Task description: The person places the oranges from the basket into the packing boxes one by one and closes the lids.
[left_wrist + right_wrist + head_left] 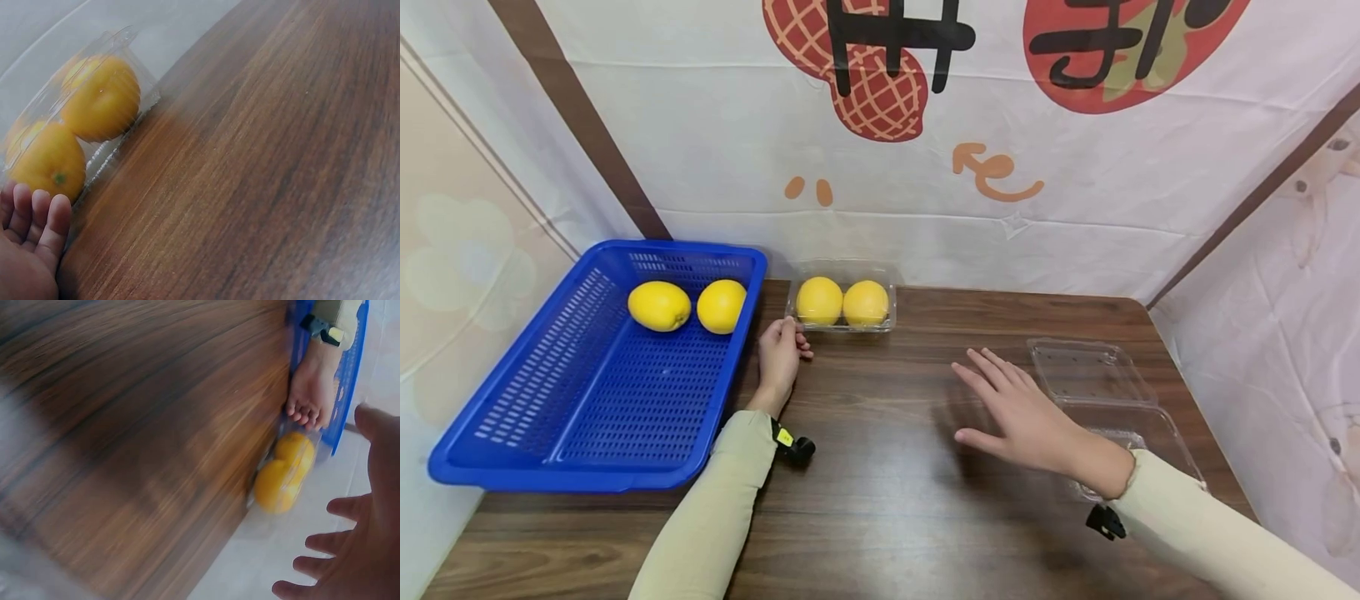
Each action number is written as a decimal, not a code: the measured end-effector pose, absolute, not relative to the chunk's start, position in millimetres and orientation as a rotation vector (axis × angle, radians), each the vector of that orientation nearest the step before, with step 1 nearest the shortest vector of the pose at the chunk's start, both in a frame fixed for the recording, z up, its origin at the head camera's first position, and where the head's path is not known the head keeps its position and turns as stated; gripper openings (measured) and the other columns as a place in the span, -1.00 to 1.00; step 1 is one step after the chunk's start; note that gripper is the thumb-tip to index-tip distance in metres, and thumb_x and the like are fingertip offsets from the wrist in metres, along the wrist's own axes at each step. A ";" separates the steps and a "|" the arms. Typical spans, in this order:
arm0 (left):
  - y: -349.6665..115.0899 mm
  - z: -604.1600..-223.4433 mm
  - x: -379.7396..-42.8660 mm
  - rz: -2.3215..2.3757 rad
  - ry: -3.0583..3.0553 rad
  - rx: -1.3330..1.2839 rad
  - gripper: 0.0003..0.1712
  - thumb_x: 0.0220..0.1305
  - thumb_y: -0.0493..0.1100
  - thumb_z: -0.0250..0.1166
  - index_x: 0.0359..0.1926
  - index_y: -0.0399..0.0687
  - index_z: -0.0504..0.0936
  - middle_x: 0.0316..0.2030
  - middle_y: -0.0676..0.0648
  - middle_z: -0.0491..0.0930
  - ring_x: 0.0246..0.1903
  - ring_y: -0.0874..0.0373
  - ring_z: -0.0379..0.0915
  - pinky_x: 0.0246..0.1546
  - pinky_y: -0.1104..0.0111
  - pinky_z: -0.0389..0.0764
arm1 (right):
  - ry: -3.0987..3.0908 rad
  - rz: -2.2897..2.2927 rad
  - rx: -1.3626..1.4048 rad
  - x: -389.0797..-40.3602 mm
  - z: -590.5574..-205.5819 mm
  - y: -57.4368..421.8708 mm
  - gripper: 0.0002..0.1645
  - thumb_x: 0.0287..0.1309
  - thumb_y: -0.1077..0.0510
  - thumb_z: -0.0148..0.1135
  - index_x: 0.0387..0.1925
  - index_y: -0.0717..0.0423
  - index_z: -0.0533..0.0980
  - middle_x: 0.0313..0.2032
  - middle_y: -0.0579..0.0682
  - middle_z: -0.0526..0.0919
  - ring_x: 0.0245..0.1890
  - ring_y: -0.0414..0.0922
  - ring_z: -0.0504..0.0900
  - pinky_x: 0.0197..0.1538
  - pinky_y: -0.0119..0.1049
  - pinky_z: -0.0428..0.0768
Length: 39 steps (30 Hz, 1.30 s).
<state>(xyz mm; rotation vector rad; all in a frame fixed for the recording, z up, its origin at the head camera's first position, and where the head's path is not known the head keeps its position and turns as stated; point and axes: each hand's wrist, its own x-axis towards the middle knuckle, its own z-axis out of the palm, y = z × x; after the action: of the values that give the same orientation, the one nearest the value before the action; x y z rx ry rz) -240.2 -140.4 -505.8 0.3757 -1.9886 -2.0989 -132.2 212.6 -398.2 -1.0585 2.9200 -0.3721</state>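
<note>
My left hand (781,354) is at the front left corner of a clear plastic box (854,327), its fingers loosely bent and its fingertips right at the wall. Inside that box two yellow lemons (103,100) sit side by side, and its lid is down over them. My right hand (1018,412) hovers over the right half of the table with fingers spread, holding nothing. Partly behind the right forearm lies another clear plastic box (1093,371), its lid folded back. A blue basket (711,429) stands left of my left hand with two lemons (659,306) at its far end.
The brown wooden table (872,500) ends at a white printed cloth (715,150) hanging along the back. More cloth (1292,333) hangs beside the right edge. Each wrist wears a black strap with a small device (793,446).
</note>
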 end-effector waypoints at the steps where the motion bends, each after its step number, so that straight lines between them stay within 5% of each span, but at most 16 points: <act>1: -140.6 -506.0 -240.0 -2.103 -1.985 0.376 -0.56 0.64 -0.11 -0.07 -0.14 -0.50 0.48 -0.49 -0.04 0.40 -0.53 0.19 0.46 -0.49 0.45 0.64 | 2.918 -0.371 -1.052 -131.5 -399.4 216.8 0.03 0.27 -0.32 0.29 0.57 0.03 0.13 0.55 0.22 0.08 0.55 0.21 0.02 0.42 0.31 0.16; 15: -142.7 -509.8 -240.0 -2.129 -1.963 0.379 -0.56 0.64 -0.10 -0.07 -0.14 -0.49 0.46 -0.48 -0.06 0.40 -0.54 0.22 0.44 -0.49 0.49 0.61 | 2.808 -0.434 -0.878 -118.6 -401.3 267.4 0.08 0.31 -0.29 0.26 0.63 -0.06 -0.03 0.61 0.18 -0.15 0.59 0.20 -0.22 0.46 0.37 -0.15; 39: -142.7 -505.2 -239.3 -2.133 -1.978 0.379 -0.57 0.64 -0.11 -0.07 -0.14 -0.47 0.47 -0.48 -0.06 0.41 -0.53 0.18 0.46 -0.48 0.45 0.62 | 2.917 -0.537 -0.876 -95.7 -406.9 354.9 0.39 0.07 -0.08 0.54 0.64 0.02 -0.21 0.61 0.17 -0.20 0.59 -0.12 -0.39 0.53 0.01 -0.48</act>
<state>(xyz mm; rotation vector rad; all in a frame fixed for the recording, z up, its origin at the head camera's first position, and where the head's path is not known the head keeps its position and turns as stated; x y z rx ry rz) -239.3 -142.7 -505.2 0.3793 -1.9781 -2.1334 -95.7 354.9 -406.9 -0.8759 2.9166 -0.5371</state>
